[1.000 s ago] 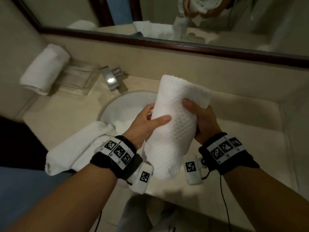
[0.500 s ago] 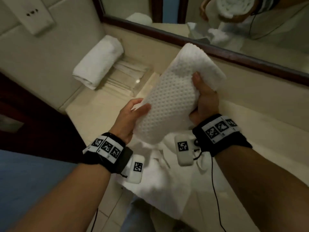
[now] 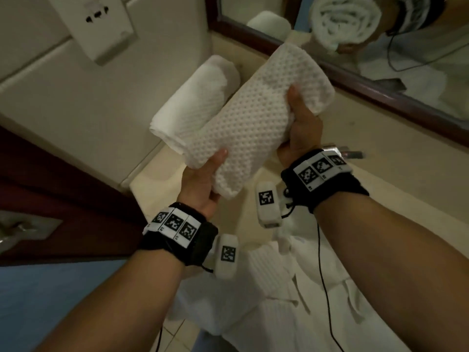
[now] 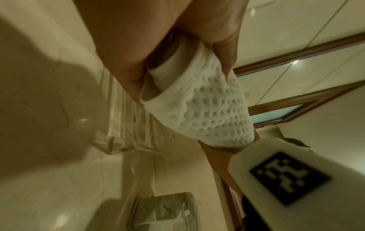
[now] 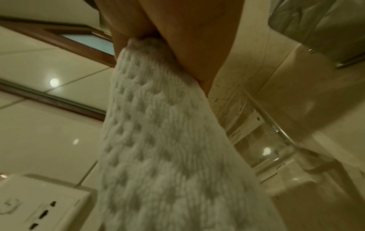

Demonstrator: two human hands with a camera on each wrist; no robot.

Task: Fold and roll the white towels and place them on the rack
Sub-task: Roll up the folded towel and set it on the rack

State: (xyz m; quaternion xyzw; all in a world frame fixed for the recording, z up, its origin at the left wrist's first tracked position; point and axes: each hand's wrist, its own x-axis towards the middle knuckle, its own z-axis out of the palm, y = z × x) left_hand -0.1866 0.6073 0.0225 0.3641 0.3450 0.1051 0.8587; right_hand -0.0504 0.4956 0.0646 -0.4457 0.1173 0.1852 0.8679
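A rolled white waffle-weave towel (image 3: 256, 123) is held in the air between both hands, slanting up to the right. My left hand (image 3: 203, 179) grips its near lower end, thumb on top. My right hand (image 3: 299, 125) grips its far upper part, thumb pressed into the cloth. In the left wrist view the towel (image 4: 201, 112) shows its rolled end between my fingers; in the right wrist view the towel (image 5: 168, 148) fills the middle. A second rolled white towel (image 3: 195, 100) lies on the rack just left of the held one. The glass rack (image 4: 128, 121) is below.
A wall socket plate (image 3: 96, 24) hangs above the rack. A wood-framed mirror (image 3: 380, 80) runs along the back right. Loose white towels (image 3: 279, 288) lie on the counter near my wrists. A dark wooden door (image 3: 50, 199) stands at the left.
Both hands have carried the rolled towel left and up from over the sink to beside the towel on the rack. The view has turned left with them.
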